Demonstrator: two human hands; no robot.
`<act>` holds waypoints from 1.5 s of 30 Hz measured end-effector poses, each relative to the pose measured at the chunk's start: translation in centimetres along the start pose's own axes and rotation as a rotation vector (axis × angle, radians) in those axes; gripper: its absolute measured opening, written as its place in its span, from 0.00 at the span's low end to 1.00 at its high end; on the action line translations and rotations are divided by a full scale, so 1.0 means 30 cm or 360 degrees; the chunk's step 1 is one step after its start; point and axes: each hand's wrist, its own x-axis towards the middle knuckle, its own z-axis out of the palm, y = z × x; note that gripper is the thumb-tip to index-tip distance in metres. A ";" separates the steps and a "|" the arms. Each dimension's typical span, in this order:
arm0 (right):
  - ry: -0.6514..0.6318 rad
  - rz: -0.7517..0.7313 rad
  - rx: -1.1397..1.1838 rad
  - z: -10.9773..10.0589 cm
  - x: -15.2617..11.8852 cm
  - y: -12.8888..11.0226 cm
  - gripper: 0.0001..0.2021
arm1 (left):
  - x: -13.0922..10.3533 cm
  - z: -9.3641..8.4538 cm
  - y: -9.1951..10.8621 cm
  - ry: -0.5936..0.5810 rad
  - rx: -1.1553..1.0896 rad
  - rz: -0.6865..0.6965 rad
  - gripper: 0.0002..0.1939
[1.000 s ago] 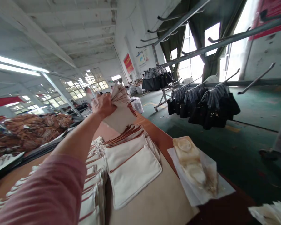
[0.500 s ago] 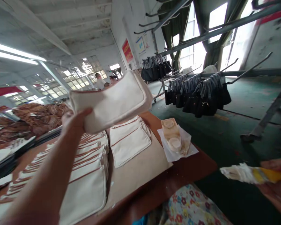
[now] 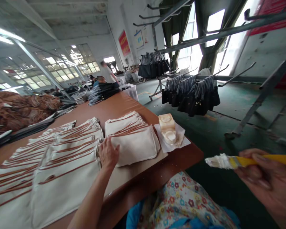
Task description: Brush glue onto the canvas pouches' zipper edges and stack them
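My left hand [image 3: 109, 155] lies with its thumb apart from its fingers at the left edge of a stack of cream fabric bag panels [image 3: 133, 147] with brown-trimmed edges. It touches the stack's near corner. In my right hand [image 3: 264, 178] is a glue brush [image 3: 220, 161] with a yellow handle; its whitish, crusted bristles point left, off the table's edge. Overlapping rows of similar cream panels [image 3: 69, 178] cover the table left of my left hand. A glue-smeared container [image 3: 167, 127] sits on white paper [image 3: 183, 142] near the table's right corner.
The brown table [image 3: 114, 105] ends at the right, above a green floor. Black bags [image 3: 197, 100] hang from a metal rack [image 3: 248, 117]. Dark pieces [image 3: 105, 92] and a brown heap [image 3: 26, 106] lie farther back. A person [image 3: 107, 73] stands beyond the table.
My left hand has lowered the lifted panels onto the right-hand stack and let go. The brush in my right hand has moved left and slightly up. The view has shifted.
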 end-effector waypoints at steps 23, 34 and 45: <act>-0.0531 0.0164 0.0095 0.466 0.155 0.261 0.10 | 0.146 0.154 0.358 -0.0672 -0.0008 0.0766 0.13; -0.0562 -0.0036 -0.0109 0.540 0.158 0.378 0.12 | 0.168 0.131 0.359 -0.1249 -0.0380 0.0795 0.15; -0.0761 -0.0347 -0.0578 0.648 0.166 0.432 0.11 | 0.033 -0.012 0.333 -0.1405 -0.1040 0.0636 0.17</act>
